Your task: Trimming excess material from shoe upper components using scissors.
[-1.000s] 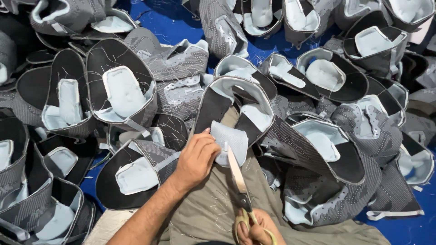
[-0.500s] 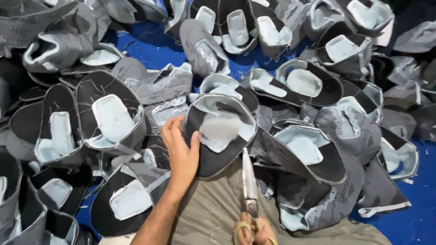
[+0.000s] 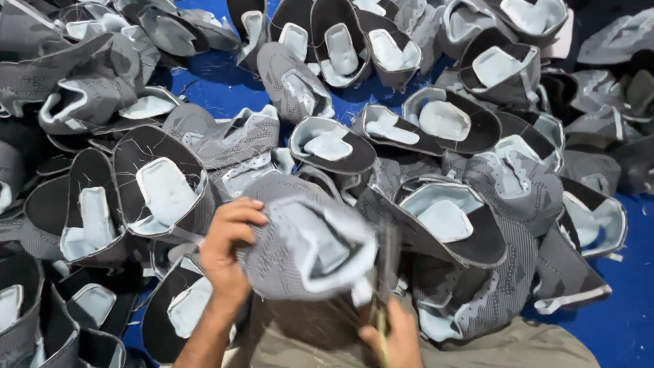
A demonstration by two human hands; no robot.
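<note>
One grey knit shoe upper point(image 3: 306, 249) sits just above the worker's lap, its pale lining turned up, likely so its loose edge meets the blades. At the upper's left rim, the left hand point(image 3: 228, 249) curls tight on the fabric, keeping it raised. Just right of the upper and below it, the right hand point(image 3: 395, 337) is closed around scissors point(image 3: 381, 286), blurred, so whether they touch the upper cannot be told. Beyond the upper, more uppers point(image 3: 163, 194) crowd every side; bare blue floor point(image 3: 627, 320) shows only far right of the upper.
</note>
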